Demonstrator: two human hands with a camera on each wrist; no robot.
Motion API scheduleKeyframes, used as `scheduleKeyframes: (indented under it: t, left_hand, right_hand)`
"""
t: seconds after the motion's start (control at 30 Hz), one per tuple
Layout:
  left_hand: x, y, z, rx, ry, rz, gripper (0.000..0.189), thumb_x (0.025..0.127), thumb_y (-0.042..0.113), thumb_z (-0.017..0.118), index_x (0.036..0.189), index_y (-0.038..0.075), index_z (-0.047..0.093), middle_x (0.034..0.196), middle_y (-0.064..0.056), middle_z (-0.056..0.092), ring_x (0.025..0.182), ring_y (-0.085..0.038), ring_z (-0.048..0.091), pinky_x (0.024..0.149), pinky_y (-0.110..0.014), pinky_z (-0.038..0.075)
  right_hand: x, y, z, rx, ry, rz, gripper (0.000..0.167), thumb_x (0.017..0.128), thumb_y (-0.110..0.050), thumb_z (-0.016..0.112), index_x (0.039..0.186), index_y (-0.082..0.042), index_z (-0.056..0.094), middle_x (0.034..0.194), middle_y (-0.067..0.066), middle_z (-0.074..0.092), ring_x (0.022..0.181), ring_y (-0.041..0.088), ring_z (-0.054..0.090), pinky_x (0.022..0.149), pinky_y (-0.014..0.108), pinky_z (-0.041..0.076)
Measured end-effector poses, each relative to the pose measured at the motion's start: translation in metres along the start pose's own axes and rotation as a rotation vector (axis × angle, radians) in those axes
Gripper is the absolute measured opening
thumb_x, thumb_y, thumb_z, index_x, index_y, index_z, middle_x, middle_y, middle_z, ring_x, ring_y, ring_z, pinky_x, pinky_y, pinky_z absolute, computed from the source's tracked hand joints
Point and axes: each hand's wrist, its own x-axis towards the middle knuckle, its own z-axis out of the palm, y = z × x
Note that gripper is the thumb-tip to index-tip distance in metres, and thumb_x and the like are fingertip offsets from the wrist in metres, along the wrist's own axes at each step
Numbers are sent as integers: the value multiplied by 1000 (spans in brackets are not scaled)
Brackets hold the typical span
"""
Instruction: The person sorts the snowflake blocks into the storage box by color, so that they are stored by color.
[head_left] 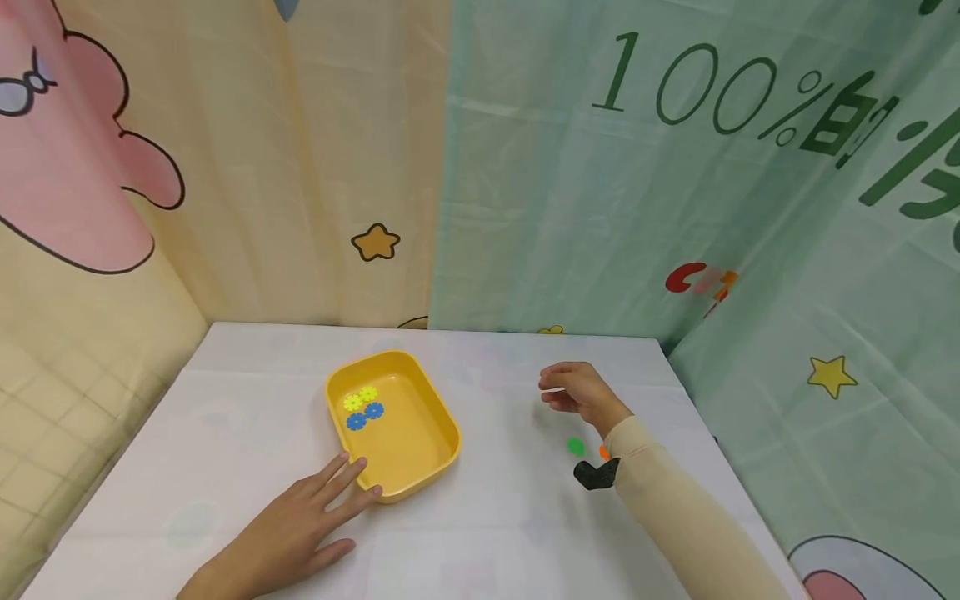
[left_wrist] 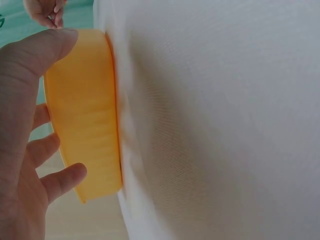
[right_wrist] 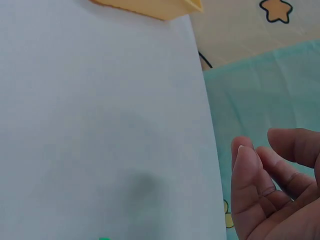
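Tray [head_left: 408, 442], yellow, stands flat and askew on the left part of the table [head_left: 495, 508]. Left grip [head_left: 292, 525], a bare hand, is spread wide and holds nothing; its fingertips rest at the tray's near rim, presumably to keep it from sliding. On the right, a cream sleeve [head_left: 675, 517] reaches in, with a black fitting [head_left: 595, 476] at the wrist. Beyond the fitting lie an orange piece [head_left: 603, 452] and a green piece [head_left: 576, 447], well apart from the tray, likely kept within the right arm's reach. Inside the tray, towards its left side, lie two blue flowers [head_left: 356, 422] and, just beyond, two yellow flowers [head_left: 367, 393]; the pairing by colour looks deliberate. Right grip [head_left: 581, 392] is raised, fingers bent, a narrow gap at the thumb, no piece visible between.

Not verified: the orange piece is partly covered by the arm, its outline unreadable. The green piece is cut off in the right wrist view. The left wrist view shows only the tray's outer wall, contents hidden.
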Motion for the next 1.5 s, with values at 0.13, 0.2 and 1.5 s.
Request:
scheduleKeyframes:
  t: [0.13,0.2,1.5]
  left_hand:
    - [0,0,1,-2,-1,2,73,81,50,79,147,29,54,152,-12,51,138,-36,48,89,-47,57]
    - [0,0,1,1,4,5,74,81,50,79,147,29,55,152,-12,51,137,-36,48,89,-47,57]
    - [0,-2,2,-6,-24,-12,77,79,49,81,148,30,54,154,-12,50,139,-35,48,91,-46,57]
  right_hand:
    - [-3,3,-16,-9,26,30,40,99,-14,65,133,5,58,113,14,68,81,18,70,71,25,60]
    - [-4,4,-23,-13,36,45,43,100,-16,64,137,4,56,115,14,67,83,19,70,73,25,60]
    - [-21,65,-95,11,145,114,46,102,-16,61,140,9,51,107,12,70,84,19,69,73,24,60]
